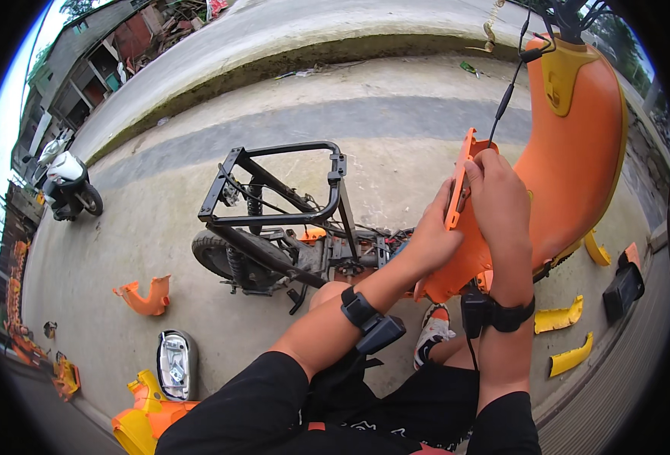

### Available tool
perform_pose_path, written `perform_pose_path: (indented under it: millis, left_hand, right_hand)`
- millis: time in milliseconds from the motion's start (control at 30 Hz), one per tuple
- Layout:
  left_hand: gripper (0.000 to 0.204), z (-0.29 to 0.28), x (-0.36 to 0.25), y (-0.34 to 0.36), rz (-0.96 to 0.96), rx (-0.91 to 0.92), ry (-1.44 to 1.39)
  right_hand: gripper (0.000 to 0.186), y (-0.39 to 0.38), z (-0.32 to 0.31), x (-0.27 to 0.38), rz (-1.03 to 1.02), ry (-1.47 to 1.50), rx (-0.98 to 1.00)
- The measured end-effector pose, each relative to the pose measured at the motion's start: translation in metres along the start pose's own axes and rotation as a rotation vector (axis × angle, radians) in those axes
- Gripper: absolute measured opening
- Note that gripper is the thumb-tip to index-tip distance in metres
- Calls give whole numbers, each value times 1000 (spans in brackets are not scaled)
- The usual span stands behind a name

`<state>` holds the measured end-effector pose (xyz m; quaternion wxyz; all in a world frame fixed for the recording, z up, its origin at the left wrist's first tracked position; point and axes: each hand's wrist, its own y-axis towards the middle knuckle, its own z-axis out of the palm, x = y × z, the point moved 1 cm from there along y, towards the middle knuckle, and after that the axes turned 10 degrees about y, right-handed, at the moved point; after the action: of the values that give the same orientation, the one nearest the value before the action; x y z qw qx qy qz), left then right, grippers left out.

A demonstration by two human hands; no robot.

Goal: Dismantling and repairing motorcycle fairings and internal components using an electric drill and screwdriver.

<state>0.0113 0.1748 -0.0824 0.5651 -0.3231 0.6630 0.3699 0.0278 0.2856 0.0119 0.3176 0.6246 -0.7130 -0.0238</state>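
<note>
- My left grip point(437, 230): fingers curled closed, holding a narrow orange plastic panel point(458, 189) by its left side.
- My right grip point(498, 196): fingers drawn narrow at the panel's right edge; whether they clasp the panel or some small part I cannot tell.
- Position of the panel: raised between my two grips, just left of a large, curved, glossy orange plastic shield with a yellow edge point(577, 167).
- Orientation: long axis running nearly up and down the view, the upper end leaning slightly right, the lower end toward me; a thin edge faces the camera.
- Appearance: bright orange, smooth, slender, with squared ends and small dark marks along the edge; the middle is partly covered by my fingers. Any join to the orange surface behind is hidden.
- Above the right grip: a thin black cable with a thicker sleeve point(505, 102), descending behind my fingers.
- To the left: a black tubular metal scooter frame point(270, 221), standing on the grey concrete ground point(145, 250).
</note>
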Motion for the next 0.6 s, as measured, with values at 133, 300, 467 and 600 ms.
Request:
perform_pose_path:
  millis: [133, 300, 467, 600]
  left_hand:
    - [93, 0, -5, -3, -26, -14, -101]
    - [94, -1, -15, -6, -66, -17, -145]
    - [94, -3, -22, -8, -67, -1, -141]
    - [93, -6, -24, -10, -168, 87, -76]
  right_hand:
    - [17, -2, 1, 2, -76, 7, 0]
    - [10, -3, 1, 2, -78, 29, 18]
    - [11, -3, 3, 1, -104, 79, -23]
    - [12, -1, 6, -3, -113, 77, -26]
